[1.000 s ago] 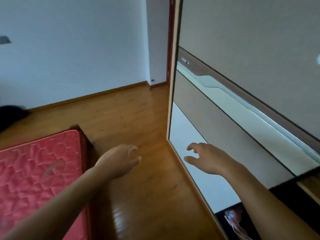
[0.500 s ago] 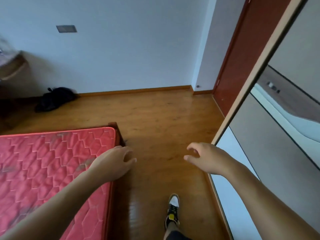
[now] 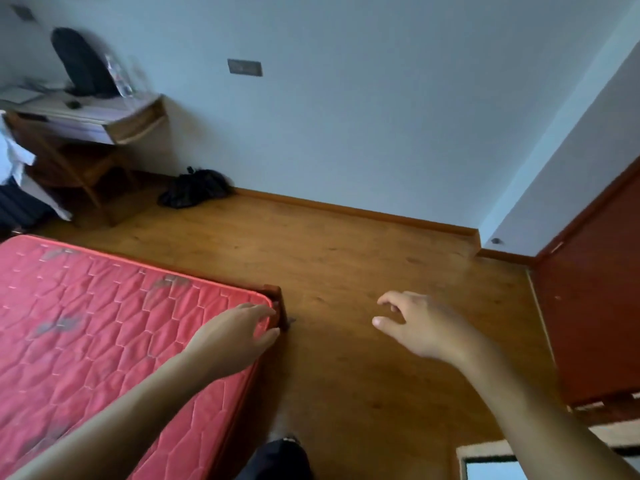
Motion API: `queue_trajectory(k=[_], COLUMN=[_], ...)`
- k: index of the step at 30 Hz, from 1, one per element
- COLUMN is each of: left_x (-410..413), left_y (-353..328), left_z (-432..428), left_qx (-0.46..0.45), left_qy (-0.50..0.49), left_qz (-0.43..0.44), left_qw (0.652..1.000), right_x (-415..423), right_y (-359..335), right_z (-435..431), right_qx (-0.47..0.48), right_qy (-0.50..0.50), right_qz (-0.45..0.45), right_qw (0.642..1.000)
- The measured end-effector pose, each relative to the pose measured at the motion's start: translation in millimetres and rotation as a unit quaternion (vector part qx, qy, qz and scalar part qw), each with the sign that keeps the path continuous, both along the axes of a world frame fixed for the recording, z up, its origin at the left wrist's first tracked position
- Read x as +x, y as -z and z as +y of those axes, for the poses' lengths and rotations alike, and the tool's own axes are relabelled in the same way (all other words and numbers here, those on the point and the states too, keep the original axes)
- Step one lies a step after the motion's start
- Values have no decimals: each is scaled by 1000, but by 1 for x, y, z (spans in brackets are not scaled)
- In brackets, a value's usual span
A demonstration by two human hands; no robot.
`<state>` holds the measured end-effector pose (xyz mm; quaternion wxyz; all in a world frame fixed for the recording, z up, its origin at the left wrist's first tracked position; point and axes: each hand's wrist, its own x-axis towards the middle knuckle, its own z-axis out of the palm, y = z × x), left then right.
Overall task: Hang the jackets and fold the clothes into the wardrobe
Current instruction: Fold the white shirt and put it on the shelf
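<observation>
A glossy brown wooden floor (image 3: pixel 346 375) carries a red quilted mattress (image 3: pixel 104 323) in a dark wooden bed frame (image 3: pixel 274 292) (grey smudges mark its top), a pale-topped wooden desk (image 3: pixel 135 125) at the far wall, and a crumpled black bag (image 3: pixel 194 189) against the skirting.

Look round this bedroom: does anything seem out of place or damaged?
A black bundle lies slumped on the floor against the wall, and the bare red mattress carries dark smudges.
</observation>
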<state>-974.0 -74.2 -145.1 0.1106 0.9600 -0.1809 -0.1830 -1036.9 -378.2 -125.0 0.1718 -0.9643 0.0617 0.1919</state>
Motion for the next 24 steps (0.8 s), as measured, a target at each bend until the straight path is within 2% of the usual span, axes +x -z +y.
queue_trajectory(k=[10,18,24], left_x=[255,442,565], left_y=[9,5,19], left_z=[-19,-24,-22], left_qx=[-32,-18,-6], left_qy=[-38,-70,-134], left_qz=[-10,-30,-35], left_qw=[999,997,990], right_x=[266,470,633], right_y=[12,1,19], right_z=[-28,-43,-42], right_qx=[-10,-17,-8], right_qy=[-27,-59,-127], right_qz=[-25,-38,-38], right_qw=[999,997,991])
